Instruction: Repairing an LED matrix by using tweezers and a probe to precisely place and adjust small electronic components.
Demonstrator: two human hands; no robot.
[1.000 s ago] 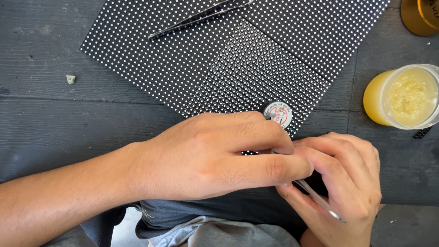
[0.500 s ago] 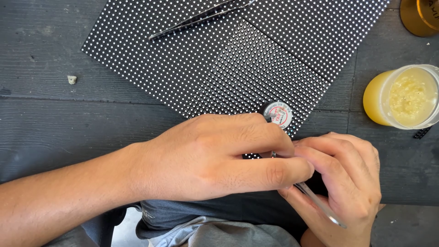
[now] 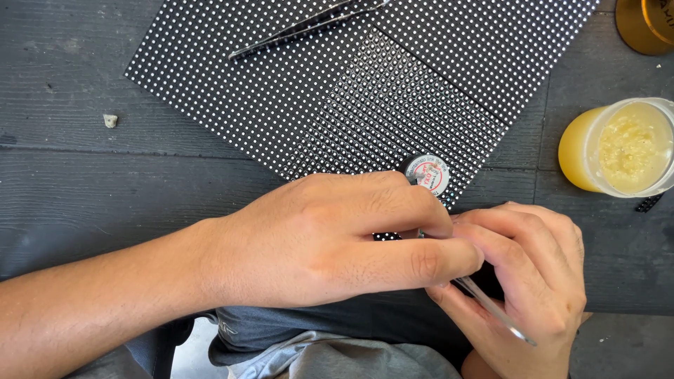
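Observation:
My left hand point(image 3: 330, 242) lies over the near edge of a black panel point(image 3: 365, 91) covered with a grid of small white dots, its fingers curled and its thumb stretched toward my right hand. My right hand point(image 3: 533, 281) is closed on thin metal tweezers point(image 3: 495, 312), whose back end sticks out below the palm. The tweezer tips are hidden under my left fingers. A small round item with a white and red label point(image 3: 428, 172) sits on the panel just above both hands.
Another pair of metal tweezers point(image 3: 302, 28) lies across the panel's top. A yellow jar of pale paste point(image 3: 621, 147) stands at the right, an amber container point(image 3: 646, 24) at the top right. A small pebble point(image 3: 110, 121) rests on the dark wooden table.

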